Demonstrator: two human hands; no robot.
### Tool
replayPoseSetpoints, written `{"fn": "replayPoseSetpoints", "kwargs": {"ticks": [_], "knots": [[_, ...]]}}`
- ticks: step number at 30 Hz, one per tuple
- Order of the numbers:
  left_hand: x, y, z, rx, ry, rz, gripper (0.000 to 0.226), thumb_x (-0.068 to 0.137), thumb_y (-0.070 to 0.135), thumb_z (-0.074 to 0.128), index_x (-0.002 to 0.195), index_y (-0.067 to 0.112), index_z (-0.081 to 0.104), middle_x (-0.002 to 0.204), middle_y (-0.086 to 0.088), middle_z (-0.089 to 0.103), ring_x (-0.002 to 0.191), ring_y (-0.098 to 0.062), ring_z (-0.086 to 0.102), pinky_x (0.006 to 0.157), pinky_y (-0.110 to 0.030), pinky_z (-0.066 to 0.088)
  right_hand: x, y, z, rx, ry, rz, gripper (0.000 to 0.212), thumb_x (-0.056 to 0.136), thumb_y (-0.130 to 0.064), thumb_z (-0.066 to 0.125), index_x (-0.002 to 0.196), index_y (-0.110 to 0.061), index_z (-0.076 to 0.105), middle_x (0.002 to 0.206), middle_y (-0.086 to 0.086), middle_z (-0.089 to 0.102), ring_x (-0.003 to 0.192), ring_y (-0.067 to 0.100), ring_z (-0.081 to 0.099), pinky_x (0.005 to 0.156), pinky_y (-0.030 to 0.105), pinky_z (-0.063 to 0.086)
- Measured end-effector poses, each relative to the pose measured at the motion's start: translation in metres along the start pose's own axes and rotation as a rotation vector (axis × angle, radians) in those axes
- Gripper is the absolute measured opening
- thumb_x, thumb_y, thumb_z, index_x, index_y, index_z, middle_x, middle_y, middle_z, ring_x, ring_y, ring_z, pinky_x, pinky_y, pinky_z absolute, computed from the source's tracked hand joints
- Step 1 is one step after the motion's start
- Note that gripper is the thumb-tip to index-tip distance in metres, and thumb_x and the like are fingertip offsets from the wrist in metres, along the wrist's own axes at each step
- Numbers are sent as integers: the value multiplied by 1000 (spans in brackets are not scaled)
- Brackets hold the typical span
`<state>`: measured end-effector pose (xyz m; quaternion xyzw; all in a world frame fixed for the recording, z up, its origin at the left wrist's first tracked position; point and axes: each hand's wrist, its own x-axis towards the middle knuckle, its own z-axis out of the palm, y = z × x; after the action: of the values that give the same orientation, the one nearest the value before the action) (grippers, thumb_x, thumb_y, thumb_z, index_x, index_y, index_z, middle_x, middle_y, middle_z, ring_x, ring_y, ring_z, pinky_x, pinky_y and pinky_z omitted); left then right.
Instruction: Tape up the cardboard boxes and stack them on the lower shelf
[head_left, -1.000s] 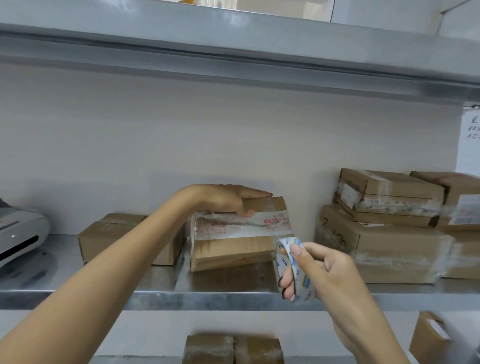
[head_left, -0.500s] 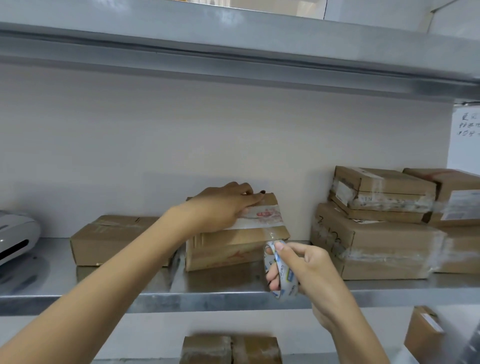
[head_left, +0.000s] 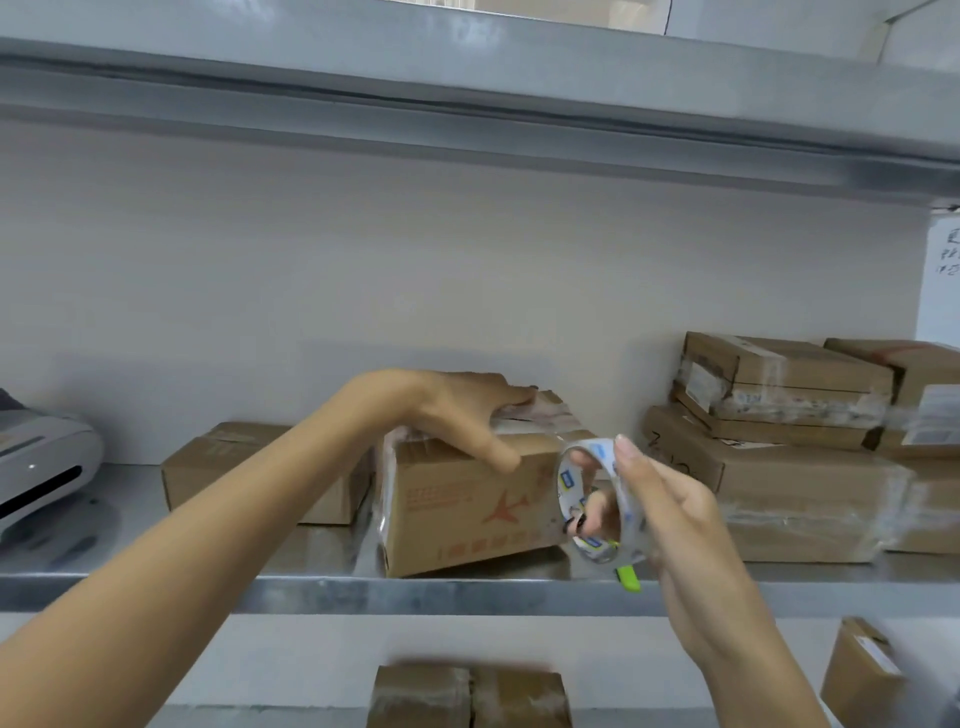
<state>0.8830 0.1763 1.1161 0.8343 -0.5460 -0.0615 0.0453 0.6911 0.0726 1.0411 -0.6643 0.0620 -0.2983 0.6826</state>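
A brown cardboard box (head_left: 462, 514) with red print stands on the steel shelf (head_left: 426, 592), clear tape across its top. My left hand (head_left: 457, 415) lies over the box's top, fingers spread flat and thumb down its front face. My right hand (head_left: 660, 499) grips a roll of clear tape (head_left: 597, 499) just right of the box, with fingers through the core. A strip of tape runs from the roll to the box's top corner. A green object (head_left: 629, 578) pokes out below the roll.
A smaller box (head_left: 228, 462) sits left of the taped one, and a white device (head_left: 41, 467) lies at the far left. Several taped boxes (head_left: 789, 447) are stacked at the right. Below are two boxes (head_left: 467, 696) and another box (head_left: 862, 675). An upper shelf (head_left: 467, 104) overhangs.
My right hand has lifted the tape roll from below the box's corner up to its right end and turned it face-on. The left hand stays on the box's top.
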Motion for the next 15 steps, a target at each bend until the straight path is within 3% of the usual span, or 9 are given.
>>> {"fn": "replayPoseSetpoints", "kwargs": {"ticks": [2, 4, 7, 12, 15], "knots": [[-1, -6, 2, -12, -21, -25, 95, 63, 55, 55, 149, 24, 27, 149, 3, 39, 134, -18, 39, 110, -37, 37, 3, -1, 1, -16, -28, -32, 44, 90, -46, 49, 88, -9, 73, 70, 24, 66, 65, 26, 61, 65, 31, 53], [0, -15, 9, 5, -57, -69, 95, 66, 58, 49, 152, 37, 14, 160, 9, 16, 146, -15, 19, 117, -40, 23, 6, 5, 5, -54, -53, -43, 44, 87, -46, 50, 88, -8, 72, 69, 22, 67, 66, 27, 63, 72, 35, 52], [0, -30, 22, -26, -21, -36, 79, 78, 62, 48, 146, 55, 8, 161, 17, 5, 147, -13, 10, 119, -43, 16, 9, 16, 10, -75, -68, -48, 40, 91, -45, 45, 82, -16, 72, 59, 12, 62, 64, 25, 65, 78, 30, 51], [4, -37, 29, -7, 18, -24, 73, 80, 75, 44, 141, 63, 7, 160, 17, 6, 146, -15, 14, 118, -41, 16, 15, 27, 12, -78, 25, -75, 51, 94, -42, 42, 62, -9, 65, 47, 8, 51, 55, 15, 56, 68, 10, 47], [5, -40, 28, -50, 13, -47, 71, 80, 75, 45, 139, 65, 8, 160, 21, 6, 146, -14, 13, 118, -42, 15, 17, 30, 11, -106, 72, -98, 52, 94, -38, 43, 57, -8, 62, 41, 8, 45, 49, 10, 54, 62, 6, 44]]}}
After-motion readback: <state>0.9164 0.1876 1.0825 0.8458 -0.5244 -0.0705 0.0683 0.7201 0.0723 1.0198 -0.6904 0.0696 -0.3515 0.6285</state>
